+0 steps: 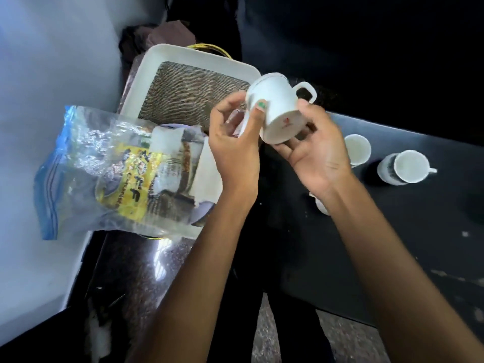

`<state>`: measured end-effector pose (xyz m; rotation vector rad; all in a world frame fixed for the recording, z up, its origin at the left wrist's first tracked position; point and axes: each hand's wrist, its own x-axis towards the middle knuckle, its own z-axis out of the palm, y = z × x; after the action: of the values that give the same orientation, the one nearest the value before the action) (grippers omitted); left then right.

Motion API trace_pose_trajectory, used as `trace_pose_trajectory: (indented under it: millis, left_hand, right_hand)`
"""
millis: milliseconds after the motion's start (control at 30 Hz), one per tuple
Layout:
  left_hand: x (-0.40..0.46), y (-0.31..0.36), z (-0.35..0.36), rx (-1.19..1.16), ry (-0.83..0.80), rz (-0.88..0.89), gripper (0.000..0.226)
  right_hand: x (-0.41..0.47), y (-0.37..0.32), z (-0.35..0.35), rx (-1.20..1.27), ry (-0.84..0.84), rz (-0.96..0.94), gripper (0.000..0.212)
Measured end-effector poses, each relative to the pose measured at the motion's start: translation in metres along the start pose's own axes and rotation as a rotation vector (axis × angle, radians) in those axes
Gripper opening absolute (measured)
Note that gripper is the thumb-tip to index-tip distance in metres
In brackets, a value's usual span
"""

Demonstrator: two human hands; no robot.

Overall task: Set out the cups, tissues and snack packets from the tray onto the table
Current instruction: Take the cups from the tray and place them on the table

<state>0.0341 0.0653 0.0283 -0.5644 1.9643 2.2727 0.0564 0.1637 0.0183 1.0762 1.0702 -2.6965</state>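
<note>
I hold the white cup (pixel 277 111) tipped between my left hand (pixel 235 150) and right hand (pixel 314 153); I should right it, then set it at three o'clock beside the cups on the table (pixel 403 166), clear of their handles.

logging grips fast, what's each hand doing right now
Left hand: closed on the cup, thumb on its side.
Right hand: closed on the cup, under its base.

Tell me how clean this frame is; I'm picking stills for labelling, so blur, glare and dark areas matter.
Head view: wide-angle bending at the edges; the held cup and both hands, left and right, are slightly soft; glare on the plastic bag; the table and top right are very dark; the wall at left is bright.
</note>
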Motion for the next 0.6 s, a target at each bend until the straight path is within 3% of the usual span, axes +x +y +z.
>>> trace_pose_trajectory:
  millis: [33,100,200,267,400,600]
  left_hand:
    - [-0.008,-0.004,0.005,0.001,-0.027,-0.076,0.037]
    - [-0.022,-0.011,0.011,0.0,-0.15,-0.271,0.05]
    - [-0.043,-0.02,0.02,0.08,-0.456,-0.398,0.025]
    - [-0.054,-0.026,0.027,0.054,-0.55,-0.386,0.022]
    - [-0.071,-0.034,0.045,-0.017,-0.611,-0.333,0.044]
    - [-0.089,-0.045,0.062,0.16,-0.707,-0.238,0.06]
  right_hand:
    - [-0.007,-0.007,-0.012,0.053,-0.017,-0.002,0.015]
    - [-0.018,-0.016,-0.034,0.123,-0.047,-0.024,0.015]
    - [-0.032,-0.029,-0.066,0.172,-0.065,-0.061,0.007]
    - [-0.039,-0.035,-0.083,0.156,-0.073,-0.08,0.006]
    - [-0.053,-0.044,-0.115,0.038,-0.085,-0.108,0.017]
    - [-0.072,-0.063,-0.162,-0.154,-0.158,-0.149,0.044]
